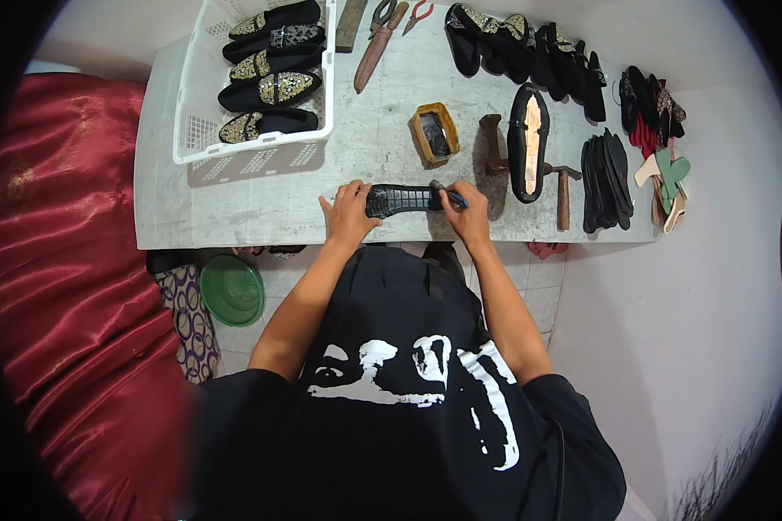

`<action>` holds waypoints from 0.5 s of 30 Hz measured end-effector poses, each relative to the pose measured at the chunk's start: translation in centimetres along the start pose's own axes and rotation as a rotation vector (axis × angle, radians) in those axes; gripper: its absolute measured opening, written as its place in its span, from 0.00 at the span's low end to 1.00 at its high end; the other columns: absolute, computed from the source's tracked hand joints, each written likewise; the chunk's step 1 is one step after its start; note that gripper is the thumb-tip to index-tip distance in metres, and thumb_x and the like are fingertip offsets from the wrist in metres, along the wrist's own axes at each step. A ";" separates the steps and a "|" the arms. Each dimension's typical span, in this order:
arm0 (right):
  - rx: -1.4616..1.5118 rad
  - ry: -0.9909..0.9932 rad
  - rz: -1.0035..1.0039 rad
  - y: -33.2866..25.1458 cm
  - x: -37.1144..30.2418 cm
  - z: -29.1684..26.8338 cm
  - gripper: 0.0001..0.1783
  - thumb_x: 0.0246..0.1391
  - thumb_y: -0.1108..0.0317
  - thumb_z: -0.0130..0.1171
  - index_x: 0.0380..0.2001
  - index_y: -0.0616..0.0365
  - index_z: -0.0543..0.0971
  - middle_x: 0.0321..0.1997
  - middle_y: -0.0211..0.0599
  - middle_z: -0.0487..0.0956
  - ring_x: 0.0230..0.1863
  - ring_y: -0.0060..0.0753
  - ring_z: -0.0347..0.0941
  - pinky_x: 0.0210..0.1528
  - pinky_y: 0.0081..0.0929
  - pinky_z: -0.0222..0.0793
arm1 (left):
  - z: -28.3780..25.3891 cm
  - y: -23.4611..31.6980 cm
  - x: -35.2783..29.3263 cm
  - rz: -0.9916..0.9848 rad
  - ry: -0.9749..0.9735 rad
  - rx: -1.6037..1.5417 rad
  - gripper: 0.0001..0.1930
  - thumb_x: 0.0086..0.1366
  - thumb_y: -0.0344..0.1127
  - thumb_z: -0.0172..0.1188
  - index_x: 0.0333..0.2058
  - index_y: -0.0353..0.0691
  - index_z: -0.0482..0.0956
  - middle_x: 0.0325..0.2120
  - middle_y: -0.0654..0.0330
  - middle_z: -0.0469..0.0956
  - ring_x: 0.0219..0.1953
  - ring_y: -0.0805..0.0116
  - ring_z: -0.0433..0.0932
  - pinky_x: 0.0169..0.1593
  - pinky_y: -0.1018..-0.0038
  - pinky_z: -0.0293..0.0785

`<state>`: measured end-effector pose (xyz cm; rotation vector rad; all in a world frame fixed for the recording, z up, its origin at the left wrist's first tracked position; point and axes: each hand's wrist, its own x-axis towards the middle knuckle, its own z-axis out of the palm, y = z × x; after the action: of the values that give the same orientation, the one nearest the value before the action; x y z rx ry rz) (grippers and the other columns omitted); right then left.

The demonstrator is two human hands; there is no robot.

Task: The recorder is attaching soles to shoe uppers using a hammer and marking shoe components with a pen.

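A black shoe sole (401,200) with a gridded face lies crosswise near the table's front edge. My left hand (349,214) holds its left end, thumb and fingers on either side and the outer fingers spread. In my right hand (468,213), at the other end, is a slim blue-handled brush (457,201); its dark tip meets the sole's edge. Just beyond stands a small yellow tub (450,115) with dark contents. Right of it, a black shoe (516,143) rests bottom up, showing a pale strip, beside a rusty metal shoe stand (493,143).
A white basket (329,104) of decorated black shoes stands back left. Pliers (417,16) and a sheathed knife (375,56) lie behind. Rightward are a hammer (564,204), stacked black soles (606,182), finished shoes (491,43) and green-and-beige pieces (669,178). A green basin (232,291) sits below.
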<state>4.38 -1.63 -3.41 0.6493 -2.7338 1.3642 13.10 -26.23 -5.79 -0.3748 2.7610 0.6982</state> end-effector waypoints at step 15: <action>0.004 0.075 0.110 -0.5 -1.3 -0.4 0.10 0.54 0.75 0.67 0.27 0.64 0.74 0.27 0.50 0.76 0.28 0.56 0.73 0.33 0.44 0.68 | 0.3 -0.1 -0.2 0.008 0.050 -0.015 0.44 0.43 0.43 0.84 0.62 0.47 0.79 0.59 0.67 0.73 0.66 0.61 0.69 0.68 0.24 0.55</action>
<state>5.73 -1.11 -3.01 0.4443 -2.7456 1.3846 13.36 -26.14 -6.05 -0.3899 2.8068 0.7218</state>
